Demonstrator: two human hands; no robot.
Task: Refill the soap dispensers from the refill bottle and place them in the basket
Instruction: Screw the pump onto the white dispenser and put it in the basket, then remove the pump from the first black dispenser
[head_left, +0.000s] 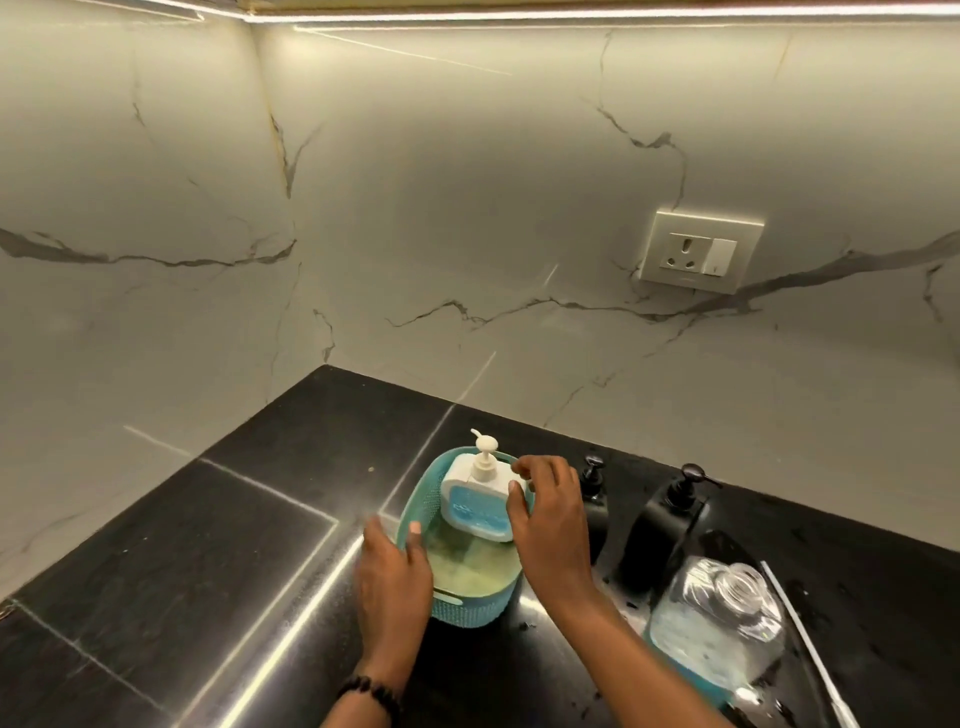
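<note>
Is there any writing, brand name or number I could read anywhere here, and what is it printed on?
None can be read.
White dispenser in the basket: its blue label bears pale marks, too blurred to read.
Refill bottle: no legible print shows.
Two black dispensers: no label visible.
Wall socket: a small mark on its switch, too small to make out.

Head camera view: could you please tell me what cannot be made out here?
- White dispenser: label print blurred; right hand hides its right side.
- Two black dispensers: fill level unseen, bodies opaque.
- Refill bottle: base cut off by bottom edge.
- Basket: near left rim hidden by left hand.
</note>
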